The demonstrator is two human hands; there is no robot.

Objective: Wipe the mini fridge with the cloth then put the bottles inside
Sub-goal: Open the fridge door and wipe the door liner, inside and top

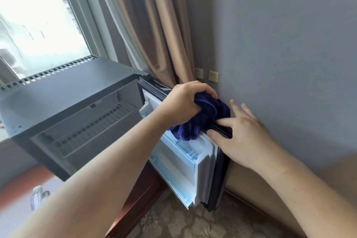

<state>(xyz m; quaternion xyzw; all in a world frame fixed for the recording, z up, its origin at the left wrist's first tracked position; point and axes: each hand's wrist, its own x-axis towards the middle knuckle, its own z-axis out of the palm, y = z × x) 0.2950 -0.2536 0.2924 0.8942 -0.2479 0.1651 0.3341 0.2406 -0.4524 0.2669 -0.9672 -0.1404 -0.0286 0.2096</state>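
The person's left grip (185, 102) is bunching the soft, dark blue plush cloth (208, 114) tightly and pressing it along the top edge of the open, white-lined door (183, 162) of the dark grey mini fridge (67, 91). The right grip (243, 135) is lying open with its fingers straight, steadying that door's edge close to the grey wall (289, 44). The cloth is looking light and floppy, so a full fistful is suiting it best. A clear plastic bottle (38, 196) is waiting low at the left, blurred. I'm guessing it is light, smooth and a bit slippery, best taken round the body.
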